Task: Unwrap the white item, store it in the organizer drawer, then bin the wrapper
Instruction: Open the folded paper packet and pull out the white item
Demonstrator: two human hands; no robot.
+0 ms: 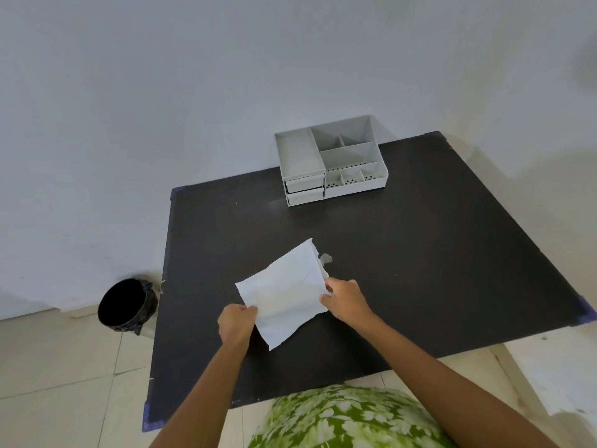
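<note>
Over the near middle of the dark tabletop (420,253), in the head view, a white packet (284,292) is held up between both hands, its long axis running from lower left, nearest the person, up to the far right. The left hand (237,324) is clamped on the near left edge, fingers closed over it; the right hand (347,300) pinches the right edge, where a torn, curled strip of wrapper (324,258) sticks up just beyond the fingertips. Whether the white item itself is already partly out cannot be told; only one crumpled white sheet shows. My guess is that the tear gets worked from that right edge, so the right hand does the pulling and the left only steadies. The organizer (329,163) stands well away at the far edge against the wall, slightly right of the packet, its two small drawers (305,190) facing the person, the upper one seemingly pulled out a little. The bin (126,305) sits on the floor off the left edge, nearer the left hand
</note>
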